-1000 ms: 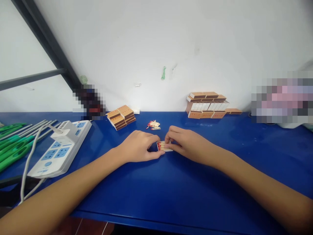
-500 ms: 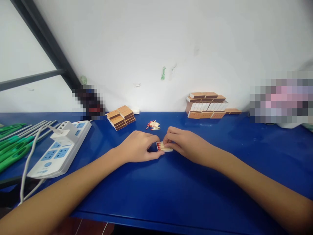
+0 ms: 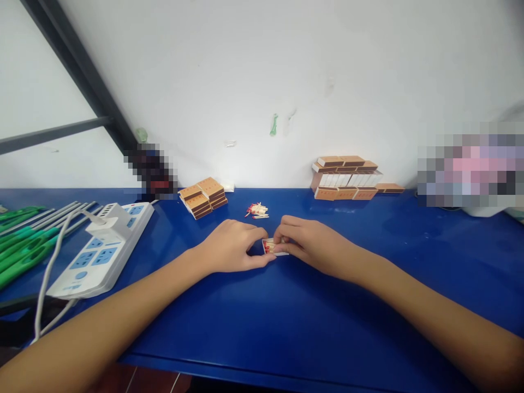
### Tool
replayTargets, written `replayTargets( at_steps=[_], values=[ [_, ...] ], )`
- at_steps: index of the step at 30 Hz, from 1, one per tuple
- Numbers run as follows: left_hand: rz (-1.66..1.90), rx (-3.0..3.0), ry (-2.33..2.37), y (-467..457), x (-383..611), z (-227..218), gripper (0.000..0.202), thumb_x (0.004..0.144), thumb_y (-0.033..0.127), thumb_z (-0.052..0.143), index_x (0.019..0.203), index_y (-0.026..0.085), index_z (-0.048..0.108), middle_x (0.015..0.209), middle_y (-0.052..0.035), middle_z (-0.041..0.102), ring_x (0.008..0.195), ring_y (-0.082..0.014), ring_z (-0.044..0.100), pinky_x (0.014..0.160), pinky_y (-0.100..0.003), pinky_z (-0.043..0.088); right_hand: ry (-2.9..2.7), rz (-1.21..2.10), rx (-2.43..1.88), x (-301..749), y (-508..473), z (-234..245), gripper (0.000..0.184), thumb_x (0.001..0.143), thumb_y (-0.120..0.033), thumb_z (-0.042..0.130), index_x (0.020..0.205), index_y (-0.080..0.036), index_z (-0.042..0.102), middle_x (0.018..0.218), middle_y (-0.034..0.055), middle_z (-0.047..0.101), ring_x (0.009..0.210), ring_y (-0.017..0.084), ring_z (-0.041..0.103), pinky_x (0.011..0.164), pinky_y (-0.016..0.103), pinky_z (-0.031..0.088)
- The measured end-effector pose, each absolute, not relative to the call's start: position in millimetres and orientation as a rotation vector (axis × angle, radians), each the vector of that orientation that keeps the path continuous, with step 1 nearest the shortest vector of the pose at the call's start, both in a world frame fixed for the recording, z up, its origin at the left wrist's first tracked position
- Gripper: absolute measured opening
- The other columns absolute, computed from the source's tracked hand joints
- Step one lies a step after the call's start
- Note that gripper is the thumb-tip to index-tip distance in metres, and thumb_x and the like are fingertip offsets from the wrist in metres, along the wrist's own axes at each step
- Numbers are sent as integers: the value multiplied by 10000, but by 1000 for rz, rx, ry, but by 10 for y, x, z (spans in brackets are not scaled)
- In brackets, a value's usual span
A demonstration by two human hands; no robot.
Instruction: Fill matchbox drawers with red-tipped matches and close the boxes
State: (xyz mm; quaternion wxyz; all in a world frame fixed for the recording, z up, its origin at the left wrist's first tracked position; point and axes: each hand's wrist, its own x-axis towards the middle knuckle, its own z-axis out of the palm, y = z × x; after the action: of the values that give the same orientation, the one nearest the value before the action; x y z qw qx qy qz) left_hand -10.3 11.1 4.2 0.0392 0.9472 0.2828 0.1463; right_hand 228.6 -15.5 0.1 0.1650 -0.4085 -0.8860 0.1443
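Note:
A small open matchbox tray (image 3: 271, 247) filled with red-tipped matches lies on the blue table (image 3: 286, 316). My left hand (image 3: 231, 246) pinches its left end between thumb and fingers. My right hand (image 3: 311, 243) is closed over its right end, fingers curled on top so that most of the tray is covered. A little pile of loose matches (image 3: 257, 210) lies just beyond the hands.
A stack of brown matchboxes (image 3: 203, 196) sits at the back left and a larger stack (image 3: 347, 177) at the back right against the white wall. A white power strip (image 3: 104, 245) with a cable and green-handled tools (image 3: 20, 240) lie at the left.
My right hand has slid slightly left over the tray, covering more of the matches. The left hand has stayed in place.

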Motion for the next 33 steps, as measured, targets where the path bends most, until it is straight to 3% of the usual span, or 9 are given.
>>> replayTargets(
  at_steps=[6, 20, 33],
  values=[
    [447, 2895, 881, 106, -99, 49, 362, 941, 522, 613, 824, 180, 640, 657, 27, 627, 569, -113, 577, 535, -260, 331, -2542, 343, -1156, 2280, -179, 9, 193, 1054, -355, 545, 988, -204, 645, 989, 19, 603, 729, 125, 560, 663, 280, 395],
    [438, 2905, 881, 110, -100, 48, 393, 949, 551, 600, 844, 177, 662, 659, 19, 632, 574, -120, 584, 530, -256, 319, -2517, 322, -1166, 2288, -150, -28, 144, 1027, -327, 600, 944, -209, 602, 938, -2, 612, 698, 119, 517, 639, 269, 360],
    [459, 2910, 883, 112, -103, 43, 375, 939, 537, 619, 843, 178, 672, 652, 22, 632, 562, -115, 574, 524, -259, 317, -2525, 300, -1152, 2284, -164, -36, 217, 1038, -377, 575, 910, -205, 611, 923, 8, 633, 698, 121, 539, 638, 264, 354]
  ],
)
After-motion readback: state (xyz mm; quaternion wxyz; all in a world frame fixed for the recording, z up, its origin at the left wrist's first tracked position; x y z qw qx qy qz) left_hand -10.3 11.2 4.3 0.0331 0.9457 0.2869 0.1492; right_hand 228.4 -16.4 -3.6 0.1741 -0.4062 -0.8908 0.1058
